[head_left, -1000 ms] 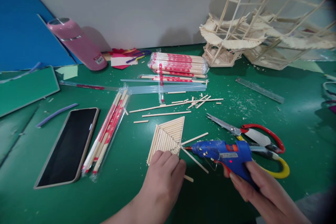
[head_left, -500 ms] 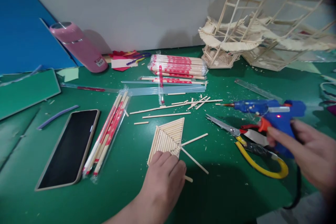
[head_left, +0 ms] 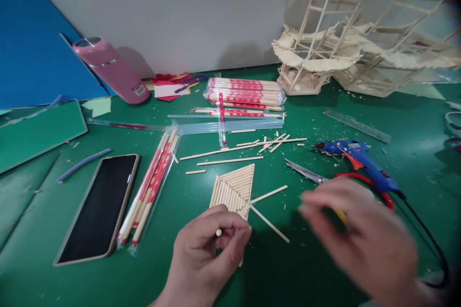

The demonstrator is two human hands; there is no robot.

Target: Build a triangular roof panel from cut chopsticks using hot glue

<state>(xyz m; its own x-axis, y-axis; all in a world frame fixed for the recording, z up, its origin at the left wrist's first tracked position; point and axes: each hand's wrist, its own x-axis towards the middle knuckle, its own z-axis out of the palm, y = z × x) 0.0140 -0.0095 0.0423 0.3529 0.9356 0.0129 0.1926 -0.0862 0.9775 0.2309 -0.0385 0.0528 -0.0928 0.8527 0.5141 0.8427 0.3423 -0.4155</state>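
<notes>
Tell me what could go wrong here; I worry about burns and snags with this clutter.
The blue glue gun lies on the green table with its red light on; the blurred right hand moving above the scissors might brush its nozzle or the blades. Its black cord runs beside that hand and could snag. The left hand pinches a short stick over the stick panel and could nudge it.

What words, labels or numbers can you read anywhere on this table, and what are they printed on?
None can be read.
Pink bottle: small white label near its base, too blurred.
Wrapped chopstick bundle: red print on the sleeves, too small.
Chopstick packs by the phone: red print, unreadable.
Glue gun: pale sticker, illegible.
Ruler: markings not legible.
</notes>
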